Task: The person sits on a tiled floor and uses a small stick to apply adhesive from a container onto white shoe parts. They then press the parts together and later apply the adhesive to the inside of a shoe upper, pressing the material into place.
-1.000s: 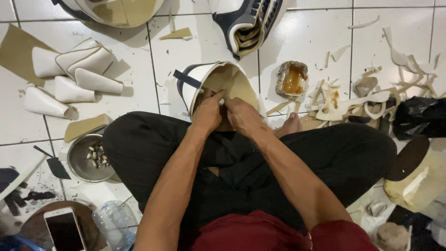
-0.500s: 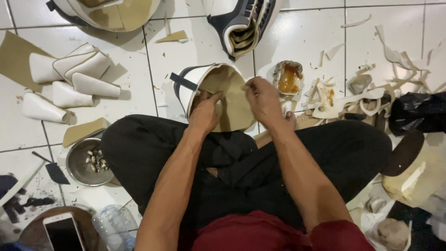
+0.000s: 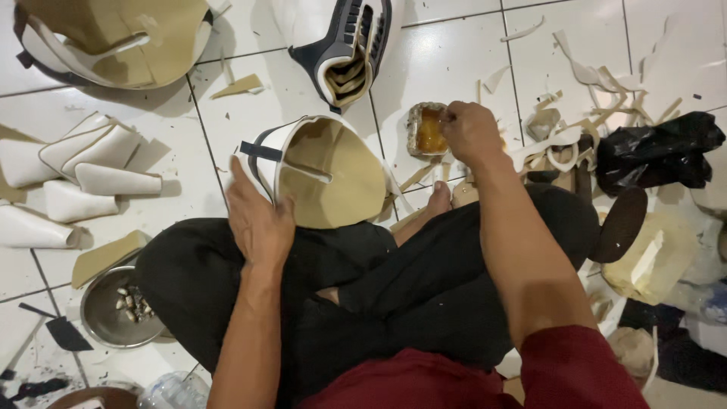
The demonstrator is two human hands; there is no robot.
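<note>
I sit cross-legged on a white tiled floor. My left hand (image 3: 257,220) grips the near edge of a white shoe upper with dark trim and a tan lining (image 3: 326,170), which rests on my knee. My right hand (image 3: 471,130) reaches out to a small tin of amber glue (image 3: 426,130) on the floor, with its fingers pinched at the tin's rim. Whether they hold a brush or tool there is too small to tell.
More shoe uppers lie at the top left (image 3: 113,38) and top centre (image 3: 344,49). White cut pieces (image 3: 76,170) sit at the left, a metal dish of small bits (image 3: 121,307) at the lower left. Scraps (image 3: 583,98) and a black bag (image 3: 655,151) lie at the right.
My right hand has left the shoe upper and moved right to the glue tin. My left hand has shifted to hold the upper's left edge.
</note>
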